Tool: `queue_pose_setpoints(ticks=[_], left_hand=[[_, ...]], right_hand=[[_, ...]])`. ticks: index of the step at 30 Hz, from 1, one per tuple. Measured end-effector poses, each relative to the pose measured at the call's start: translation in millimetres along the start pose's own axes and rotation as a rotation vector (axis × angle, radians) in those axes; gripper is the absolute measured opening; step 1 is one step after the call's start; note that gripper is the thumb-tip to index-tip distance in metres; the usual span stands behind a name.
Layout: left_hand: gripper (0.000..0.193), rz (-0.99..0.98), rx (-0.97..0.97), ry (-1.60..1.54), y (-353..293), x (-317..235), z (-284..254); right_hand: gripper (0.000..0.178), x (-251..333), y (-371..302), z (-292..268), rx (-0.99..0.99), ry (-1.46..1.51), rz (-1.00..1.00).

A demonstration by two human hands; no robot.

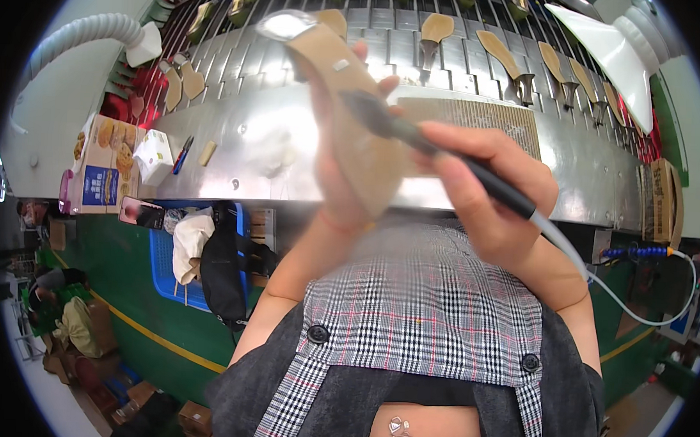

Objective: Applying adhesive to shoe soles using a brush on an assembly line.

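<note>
A tan shoe sole is held up in front of me in my left hand. My left fingers wrap round it from beneath, and their tips show past its right edge. The sole's far end, near the upper left, looks pale and shiny. My right hand grips a brush with a black handle and a pale tube running from its rear end. Its dark, motion-blurred head lies over the middle of the sole, apparently touching it.
Beyond the metal worktop, slatted rails carry several heeled soles. A ribbed cardboard piece lies behind my right hand. At left stand a printed carton and a white box. A blue basket holds bags below. White ducts flank the bench.
</note>
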State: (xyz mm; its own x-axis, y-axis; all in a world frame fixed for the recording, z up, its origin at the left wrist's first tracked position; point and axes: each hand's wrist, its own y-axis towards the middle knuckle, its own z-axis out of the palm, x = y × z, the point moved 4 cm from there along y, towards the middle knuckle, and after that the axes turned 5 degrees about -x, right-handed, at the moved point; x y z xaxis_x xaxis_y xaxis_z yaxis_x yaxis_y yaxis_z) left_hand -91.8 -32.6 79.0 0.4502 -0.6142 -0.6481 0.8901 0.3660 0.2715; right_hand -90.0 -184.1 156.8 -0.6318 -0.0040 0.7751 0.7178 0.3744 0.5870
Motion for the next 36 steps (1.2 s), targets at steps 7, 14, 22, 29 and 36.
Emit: queue_pose_setpoints(ticks=[7,14,22,29,36], left_hand=[[0.061,0.171,0.041,0.097,-3.0,-7.8,-1.5],[0.053,0.274,0.004,0.192,2.9,-16.9,-12.0],[0.079,0.191,0.105,-0.273,12.6,-24.5,-18.6],[0.054,0.279,0.296,-0.366,18.8,-35.1,-22.1],[0.058,-0.036,0.314,-0.678,20.9,-39.7,-13.5]], right_hand=[[0.027,15.7,-0.3,18.7,0.0,-0.211,-0.439],[0.031,15.5,-4.8,18.3,0.046,-0.174,-0.486],[0.036,14.5,-12.0,18.9,0.109,-0.121,-0.414],[0.036,11.1,-14.1,17.1,0.176,-0.013,-0.233],[0.034,21.2,-10.9,25.2,0.257,0.034,-0.343]])
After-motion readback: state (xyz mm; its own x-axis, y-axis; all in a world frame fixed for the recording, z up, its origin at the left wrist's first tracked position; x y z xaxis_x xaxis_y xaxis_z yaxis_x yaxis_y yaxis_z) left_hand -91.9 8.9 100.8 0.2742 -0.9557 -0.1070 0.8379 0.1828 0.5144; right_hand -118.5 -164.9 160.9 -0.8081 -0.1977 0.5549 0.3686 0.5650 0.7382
